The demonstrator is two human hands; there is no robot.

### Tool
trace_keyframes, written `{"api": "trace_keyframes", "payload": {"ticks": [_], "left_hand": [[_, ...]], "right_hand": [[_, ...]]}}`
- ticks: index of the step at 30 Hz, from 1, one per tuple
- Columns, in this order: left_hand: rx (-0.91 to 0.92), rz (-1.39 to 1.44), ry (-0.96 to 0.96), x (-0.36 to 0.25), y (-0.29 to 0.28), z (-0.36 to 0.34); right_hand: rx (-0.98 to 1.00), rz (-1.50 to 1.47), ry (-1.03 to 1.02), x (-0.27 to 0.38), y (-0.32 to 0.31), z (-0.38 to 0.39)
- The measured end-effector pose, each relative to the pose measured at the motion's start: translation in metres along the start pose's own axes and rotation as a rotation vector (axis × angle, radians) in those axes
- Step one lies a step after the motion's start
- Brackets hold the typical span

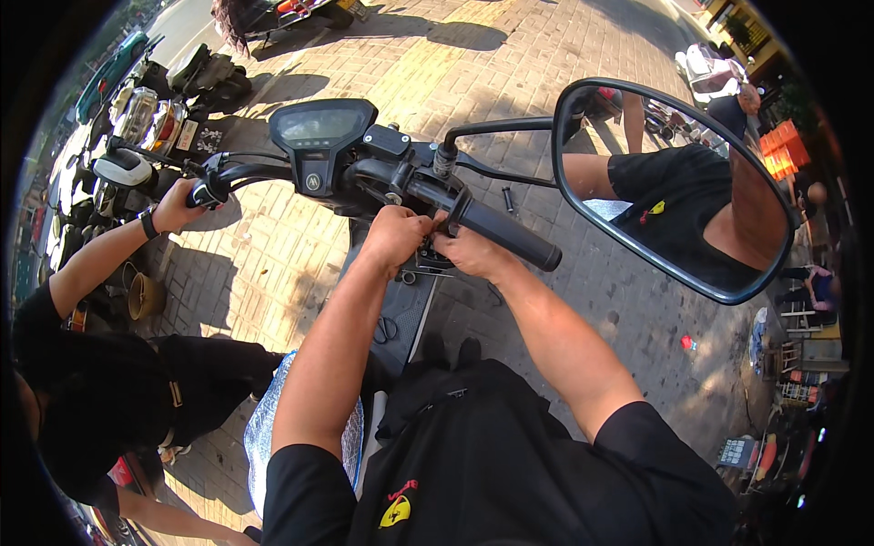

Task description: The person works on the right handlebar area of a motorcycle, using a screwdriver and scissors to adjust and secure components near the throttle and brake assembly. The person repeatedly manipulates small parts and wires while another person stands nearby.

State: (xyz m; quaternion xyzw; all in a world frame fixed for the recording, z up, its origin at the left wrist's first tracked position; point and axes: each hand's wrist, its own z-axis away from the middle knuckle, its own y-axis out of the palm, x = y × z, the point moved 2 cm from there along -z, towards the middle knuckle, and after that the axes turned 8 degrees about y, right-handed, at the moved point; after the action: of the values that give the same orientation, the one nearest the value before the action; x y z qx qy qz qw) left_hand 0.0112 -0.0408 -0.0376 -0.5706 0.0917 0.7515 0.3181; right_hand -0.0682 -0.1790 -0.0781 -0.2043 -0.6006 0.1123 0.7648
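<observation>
While your left hand (pixel 398 237) and right hand (pixel 473 252) are meeting beside the black rubber cylindrical handlebar grip (pixel 512 235), their fingers are curling narrowly at a small dark fitting (pixel 427 248) just below the bar; what exactly they are pinching, I cannot tell. Probably both are working so close because this part is small. Farther left, a co-worker's hand (pixel 173 211) is holding the opposite handlebar end, perhaps for keeping the steering still. Outward right, the large black-rimmed mirror (pixel 669 187) is standing on its stalk.

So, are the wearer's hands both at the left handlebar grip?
No, the left hand and right hand are together near the right handlebar grip's inner end.
</observation>
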Motion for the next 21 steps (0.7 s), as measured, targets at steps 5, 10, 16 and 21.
{"api": "trace_keyframes", "payload": {"ticks": [5,10,16,21], "left_hand": [[-0.057,-0.011,0.144,0.002,0.002,0.004],[-0.191,-0.188,0.335,0.003,-0.004,0.020],[-0.264,-0.474,0.668,-0.004,-0.003,0.035],[-0.233,-0.521,0.664,-0.006,0.000,0.035]], "right_hand": [[0.005,-0.075,-0.007,-0.003,0.000,-0.001],[-0.002,-0.109,0.001,-0.004,0.000,-0.001],[0.009,-0.176,-0.002,-0.006,0.003,-0.001],[0.010,-0.241,0.033,-0.001,0.004,0.002]]}}
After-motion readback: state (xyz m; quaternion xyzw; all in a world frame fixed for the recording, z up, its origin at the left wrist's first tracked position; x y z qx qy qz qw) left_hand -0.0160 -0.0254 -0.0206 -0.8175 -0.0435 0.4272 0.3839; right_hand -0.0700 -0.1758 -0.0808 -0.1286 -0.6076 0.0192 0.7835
